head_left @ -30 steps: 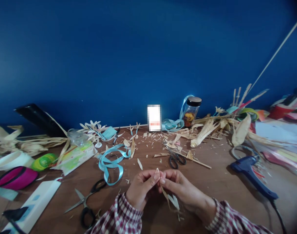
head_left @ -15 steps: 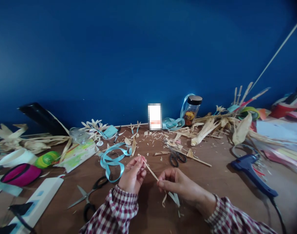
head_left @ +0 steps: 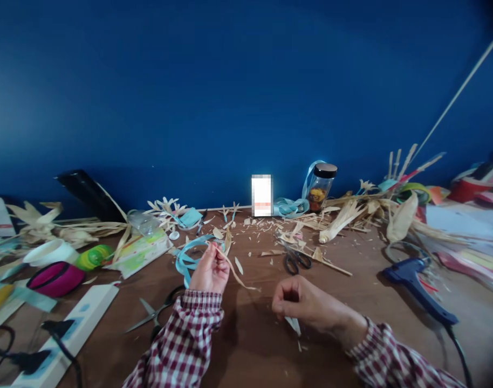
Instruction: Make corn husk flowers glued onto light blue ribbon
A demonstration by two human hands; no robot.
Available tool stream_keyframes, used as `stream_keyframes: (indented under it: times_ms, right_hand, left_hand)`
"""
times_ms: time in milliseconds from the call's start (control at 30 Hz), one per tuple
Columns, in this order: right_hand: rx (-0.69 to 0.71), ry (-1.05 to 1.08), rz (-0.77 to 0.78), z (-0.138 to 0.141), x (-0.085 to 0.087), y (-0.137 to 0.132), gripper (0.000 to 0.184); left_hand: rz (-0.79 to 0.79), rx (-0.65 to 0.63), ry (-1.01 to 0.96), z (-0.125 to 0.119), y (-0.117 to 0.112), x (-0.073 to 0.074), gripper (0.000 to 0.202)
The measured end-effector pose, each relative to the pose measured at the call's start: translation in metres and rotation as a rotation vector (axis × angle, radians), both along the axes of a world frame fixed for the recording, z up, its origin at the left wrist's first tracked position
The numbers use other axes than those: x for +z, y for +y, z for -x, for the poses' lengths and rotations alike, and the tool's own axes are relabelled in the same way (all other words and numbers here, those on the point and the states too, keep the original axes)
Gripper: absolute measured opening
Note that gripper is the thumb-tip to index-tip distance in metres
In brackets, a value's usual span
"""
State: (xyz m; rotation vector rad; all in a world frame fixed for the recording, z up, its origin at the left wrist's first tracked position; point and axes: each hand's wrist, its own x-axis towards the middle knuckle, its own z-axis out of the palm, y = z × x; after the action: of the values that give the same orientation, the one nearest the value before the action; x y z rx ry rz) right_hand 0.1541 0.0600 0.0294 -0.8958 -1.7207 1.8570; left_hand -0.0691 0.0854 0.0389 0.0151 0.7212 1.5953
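Pinched in my left hand (head_left: pixel 211 269), a thin strip of dried corn husk (head_left: pixel 235 274) trails down to the right, its free end hanging over the table. My right hand (head_left: pixel 297 302) is closed, thumb against curled fingers, apart from the strip; I cannot make out whether anything is in it. A pale scrap (head_left: pixel 294 325) lies just under it. Scissors with black handles (head_left: pixel 297 262) lie beyond my right hand. Another pair of scissors (head_left: pixel 149 312) lies open beside my left sleeve, partly covered by it. Light-blue ribbon (head_left: pixel 185 258) loops behind my left hand.
Husk scraps (head_left: pixel 254 234) litter the brown table before a blue wall. At right lie a blue glue gun (head_left: pixel 422 288) with its cord and a corn husk bundle (head_left: pixel 343 221). A jar (head_left: pixel 321 188) stands at the back. A white power strip (head_left: pixel 74 328) with plugs lies at left.
My right hand has let go of the strip's lower end, which now hangs free. My left hand has moved left and up with the strip. The view has shifted slightly left.
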Motion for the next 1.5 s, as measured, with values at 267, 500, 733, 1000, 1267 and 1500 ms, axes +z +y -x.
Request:
stream_keyframes:
  times_ms: [267,500,733,1000,1267,1500]
  right_hand:
    - [-0.299,-0.147,-0.374,-0.007,0.029,0.008,0.023]
    - [-0.324,-0.142,-0.463,0.009,0.033,0.015,0.026]
    - [-0.027,0.138,-0.121,0.013,0.028,0.017,0.025]
    - [-0.073,0.219,0.016,0.012,0.011,0.024,0.023]
    - [-0.266,0.155,-0.128,0.013,0.002,0.027,0.020]
    - [-0.301,0.168,-0.099,0.009,-0.001,0.029,0.023]
  left_hand:
    - [-0.113,-0.384,0.210,-0.015,-0.014,-0.009,0.015]
    - [-0.151,-0.682,0.352,-0.039,-0.028,-0.016,0.029]
    - [-0.161,-0.783,0.371,-0.043,-0.032,-0.027,0.026]
    - [-0.104,-0.733,0.436,-0.051,-0.033,-0.029,0.034]
    - [-0.105,-0.642,0.630,-0.053,-0.033,-0.029,0.034]
    - [-0.031,-0.617,0.519,-0.056,-0.036,-0.023,0.040]
